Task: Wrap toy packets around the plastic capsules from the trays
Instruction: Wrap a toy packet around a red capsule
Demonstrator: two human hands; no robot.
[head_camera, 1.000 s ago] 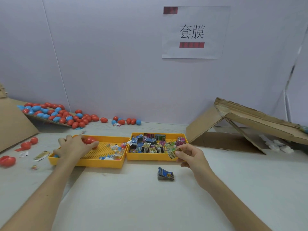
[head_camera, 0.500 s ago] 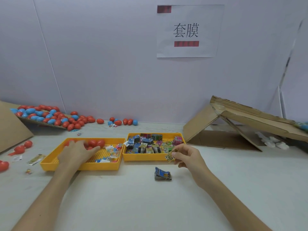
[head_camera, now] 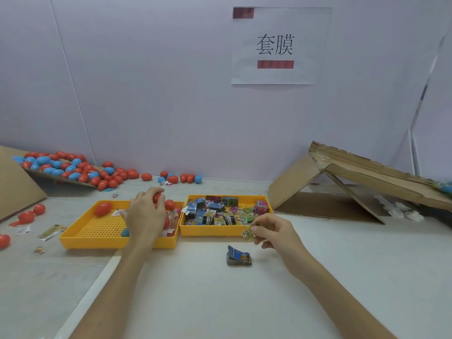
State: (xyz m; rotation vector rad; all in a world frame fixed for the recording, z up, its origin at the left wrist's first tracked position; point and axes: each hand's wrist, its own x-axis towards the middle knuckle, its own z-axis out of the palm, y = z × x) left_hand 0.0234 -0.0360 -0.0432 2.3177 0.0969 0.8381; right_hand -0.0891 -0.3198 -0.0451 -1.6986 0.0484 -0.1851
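On the white desk (head_camera: 195, 302) two yellow trays stand side by side, touching, a little back from the near edge and left of its middle. The left hand (head_camera: 146, 214) is over the right half of the left tray (head_camera: 117, 242), fingers curled round a red capsule (head_camera: 157, 196) that shows between the fingertips and thumb. Another red capsule (head_camera: 169, 204) lies just beside it, and a clutter of small clear packets sits under the palm. A single red capsule (head_camera: 103, 208) lies toward that tray's far left corner, and a blue capsule (head_camera: 125, 232) peeks out by the wrist near the front wall. The right tray (head_camera: 212, 231) is filled with bundles of printed toy packets (head_camera: 215, 214) in blue, black, pink and green. The right hand (head_camera: 276, 231) is in front of this tray's near right corner, thumb and forefinger pinching one small yellowish toy packet (head_camera: 247, 233), the other fingers loosely curled beneath. A blue and grey bundle of packets (head_camera: 238, 256) lies on the desk just in front of the right tray, below the pinched packet. Along the far left edge a heap of red and blue capsules (head_camera: 61, 167) spills off a cardboard ramp (head_camera: 56, 178) against the wall. More red capsules (head_camera: 31, 214) and a loose wrapper (head_camera: 50, 232) lie near the left edge. A folded cardboard chute (head_camera: 354, 177) stands at the far right, and a paper sign (head_camera: 276, 45) hangs on the wall.
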